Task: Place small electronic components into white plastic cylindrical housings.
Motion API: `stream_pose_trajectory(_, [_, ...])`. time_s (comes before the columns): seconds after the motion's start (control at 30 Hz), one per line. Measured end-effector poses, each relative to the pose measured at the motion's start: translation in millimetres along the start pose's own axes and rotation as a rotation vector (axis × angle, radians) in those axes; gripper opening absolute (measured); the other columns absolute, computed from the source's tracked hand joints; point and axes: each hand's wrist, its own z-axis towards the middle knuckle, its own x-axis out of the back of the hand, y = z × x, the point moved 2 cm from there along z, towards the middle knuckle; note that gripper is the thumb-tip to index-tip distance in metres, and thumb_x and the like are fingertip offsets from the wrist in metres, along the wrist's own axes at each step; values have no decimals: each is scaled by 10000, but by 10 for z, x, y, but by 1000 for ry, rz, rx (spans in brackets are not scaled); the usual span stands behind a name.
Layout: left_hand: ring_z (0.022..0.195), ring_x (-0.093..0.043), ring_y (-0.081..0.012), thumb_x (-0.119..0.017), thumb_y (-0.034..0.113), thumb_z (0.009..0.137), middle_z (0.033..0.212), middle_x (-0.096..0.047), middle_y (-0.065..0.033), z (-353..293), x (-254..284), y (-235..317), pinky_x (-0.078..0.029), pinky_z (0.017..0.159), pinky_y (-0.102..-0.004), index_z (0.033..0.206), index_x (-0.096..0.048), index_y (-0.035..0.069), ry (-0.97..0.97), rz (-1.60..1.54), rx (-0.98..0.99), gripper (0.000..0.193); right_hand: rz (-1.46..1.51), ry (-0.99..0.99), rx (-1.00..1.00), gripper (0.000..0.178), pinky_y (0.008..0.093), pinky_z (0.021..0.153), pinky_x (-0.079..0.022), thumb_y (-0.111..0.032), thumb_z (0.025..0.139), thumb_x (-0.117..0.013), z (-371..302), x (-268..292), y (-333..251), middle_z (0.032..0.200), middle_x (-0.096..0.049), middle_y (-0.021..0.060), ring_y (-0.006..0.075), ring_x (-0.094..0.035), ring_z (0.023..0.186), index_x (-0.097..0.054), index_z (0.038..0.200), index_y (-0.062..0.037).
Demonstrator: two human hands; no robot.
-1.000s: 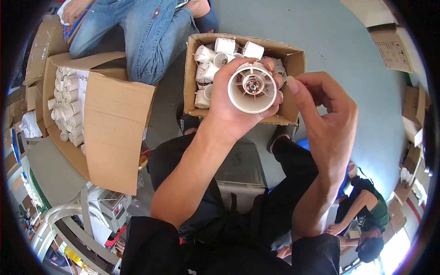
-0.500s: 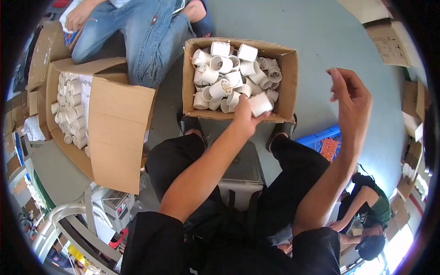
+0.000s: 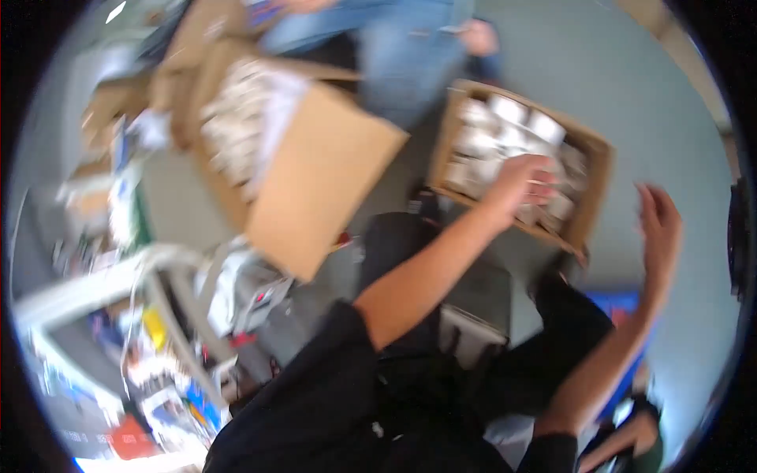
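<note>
My left hand (image 3: 523, 186) is over the open cardboard box (image 3: 599, 175) of white cup-shaped plastic pieces (image 3: 481, 142). Its fingers are curled in and smeared by motion; a thin pale line shows at them, and what they hold, if anything, I cannot make out. To the right of that box, above the grey floor, my right hand (image 3: 661, 225) is raised with thumb and fingers apart. Nothing shows in it.
At left stands a larger cardboard box with a raised flap (image 3: 327, 181), holding many white cylinders (image 3: 236, 118). A person in blue jeans (image 3: 402, 55) sits beyond. A blue tray (image 3: 619, 303) lies beside my right forearm. A pale metal frame (image 3: 102, 280) stands at lower left.
The whole view has swung left and blurred, so both boxes appear farther right. The white cup held in my left hand before no longer shows there. My right hand is still raised.
</note>
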Motion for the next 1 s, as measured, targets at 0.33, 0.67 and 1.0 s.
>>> stream_pose_trajectory(0.33, [679,-587,-235,-485,113,834,771,-626,-128,-1608,2843,1730,-451,614,-351,982,-577,18,1307,800,-908,198,-23,-230,89,301,217,507,-359,-307,923,-523,162,-134,351,722,-511,0,70,-448,618,-619,1054,-53])
stream_pose_trajectory(0.67, [1198,-429,-403,-692,285,676,1273,-420,-285,-2206,5153,1532,-364,1015,-406,1301,-290,-52,1631,836,-41,816,-120,-266,39,323,219,509,-368,-348,914,-536,110,-355,158,702,-493,-1,69,-433,582,-621,1054,-70])
stream_pose_trajectory(1.0, [1206,-434,-375,-679,277,679,1392,-317,-215,-1996,4948,1704,-351,979,-535,1371,-286,113,1624,1137,366,813,-89,-274,53,282,231,545,-374,-266,906,-555,-174,-350,-40,715,-507,16,86,-461,642,-605,1046,-26])
